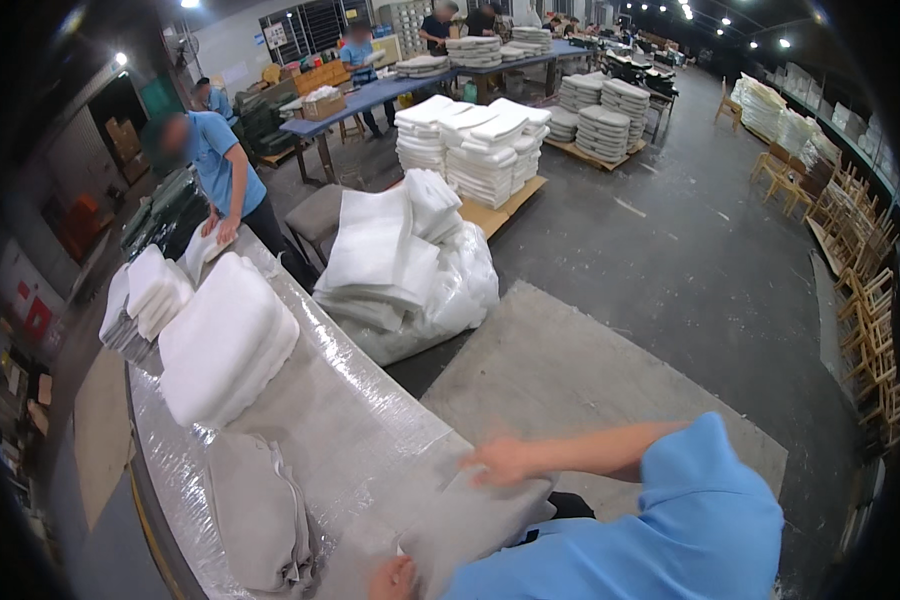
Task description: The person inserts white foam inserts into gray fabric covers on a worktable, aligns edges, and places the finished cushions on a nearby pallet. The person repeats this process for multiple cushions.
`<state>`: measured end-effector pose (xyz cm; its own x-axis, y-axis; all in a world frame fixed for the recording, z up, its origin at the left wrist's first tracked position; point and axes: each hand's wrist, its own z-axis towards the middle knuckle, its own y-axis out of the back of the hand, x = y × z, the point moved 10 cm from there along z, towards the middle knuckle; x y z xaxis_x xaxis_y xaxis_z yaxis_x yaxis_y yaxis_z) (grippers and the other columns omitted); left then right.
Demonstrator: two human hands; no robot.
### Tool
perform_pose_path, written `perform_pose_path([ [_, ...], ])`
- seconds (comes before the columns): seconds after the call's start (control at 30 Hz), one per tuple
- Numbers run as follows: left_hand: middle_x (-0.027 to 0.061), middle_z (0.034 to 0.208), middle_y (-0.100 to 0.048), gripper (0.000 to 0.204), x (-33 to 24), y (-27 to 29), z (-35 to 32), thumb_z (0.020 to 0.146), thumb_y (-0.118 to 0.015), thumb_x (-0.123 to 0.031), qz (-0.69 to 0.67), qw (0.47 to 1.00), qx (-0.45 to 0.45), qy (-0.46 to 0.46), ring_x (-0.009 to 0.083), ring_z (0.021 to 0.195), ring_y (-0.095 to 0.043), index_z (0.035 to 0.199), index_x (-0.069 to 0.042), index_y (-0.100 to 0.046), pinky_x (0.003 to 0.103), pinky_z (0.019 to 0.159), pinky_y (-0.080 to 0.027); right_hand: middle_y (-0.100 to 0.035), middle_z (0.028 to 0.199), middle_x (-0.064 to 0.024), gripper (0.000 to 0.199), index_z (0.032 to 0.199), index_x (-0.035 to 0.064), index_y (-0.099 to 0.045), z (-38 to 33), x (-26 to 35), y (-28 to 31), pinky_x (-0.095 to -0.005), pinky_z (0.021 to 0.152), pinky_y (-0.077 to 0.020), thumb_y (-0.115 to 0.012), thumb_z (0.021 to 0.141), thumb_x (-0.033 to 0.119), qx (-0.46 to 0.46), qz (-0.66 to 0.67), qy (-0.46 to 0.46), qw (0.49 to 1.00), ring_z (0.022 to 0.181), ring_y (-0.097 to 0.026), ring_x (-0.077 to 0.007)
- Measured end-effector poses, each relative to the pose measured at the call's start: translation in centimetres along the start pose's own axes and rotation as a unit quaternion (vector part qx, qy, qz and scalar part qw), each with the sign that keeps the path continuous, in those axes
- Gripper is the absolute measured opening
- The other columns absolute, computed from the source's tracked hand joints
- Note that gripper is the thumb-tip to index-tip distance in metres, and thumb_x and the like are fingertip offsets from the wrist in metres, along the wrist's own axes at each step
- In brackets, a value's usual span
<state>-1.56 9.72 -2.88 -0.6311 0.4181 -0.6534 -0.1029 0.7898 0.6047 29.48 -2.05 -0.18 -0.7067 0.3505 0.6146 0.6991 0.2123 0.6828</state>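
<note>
In front of me a light grey fabric piece [475, 520] lies at the near end of the plastic-covered table [345, 400]. My left hand [395, 578], low in the picture, has its fingers curled at the near left edge of this fabric, with a small white bit showing beside them. Over the fabric's far right corner is my right hand [500, 460], smeared by motion; whether its fingers grip is unclear. To the left rests a folded stack of grey fabric covers [260, 510]. Beyond it sits a thick pile of white foam pads [225, 340].
A co-worker [225, 170] in a blue shirt handles white pads [205, 245] at the table's far end. Right of the table stands a plastic bag [465, 290] topped with white sheets [370, 240]. A flat board [600, 385] covers floor to my right. Wooden chair frames [870, 310] line the right wall.
</note>
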Motion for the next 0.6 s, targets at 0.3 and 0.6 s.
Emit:
perform_pose_path([
  [0.3, 0.0235, 0.136, -0.065, 0.049, -1.6, -4.6, -0.8, 0.107, -0.052, -0.031, -0.043, 0.997, -0.05, 0.035, 0.0386, 0.135, -0.055, 0.147, -0.004, -0.057, 0.047, 0.115, -0.041, -0.03, 0.171, -0.0144, 0.077, 0.16, 0.0084, -0.04, -3.3, 1.8, -5.6, -0.058, 0.127, -0.0187, -0.039, 0.106, 0.063, 0.217, -0.046, 0.007, 0.975, 0.159, -0.024, -0.0322],
  [0.6, 0.0285, 0.141, -0.061, 0.047, -2.8, -3.1, -1.9, 0.109, -0.048, -0.03, -0.064, 0.989, -0.121, 0.055, 0.041, 0.14, -0.05, 0.149, -0.007, -0.056, 0.047, 0.119, -0.038, -0.042, 0.164, -0.0177, 0.071, 0.155, 0.005, -0.047, 0.2, -0.5, -7.5, -0.0519, 0.124, -0.0274, -0.047, 0.105, 0.055, 0.182, 0.025, 0.064, 0.981, 0.151, -0.04, -0.0323],
])
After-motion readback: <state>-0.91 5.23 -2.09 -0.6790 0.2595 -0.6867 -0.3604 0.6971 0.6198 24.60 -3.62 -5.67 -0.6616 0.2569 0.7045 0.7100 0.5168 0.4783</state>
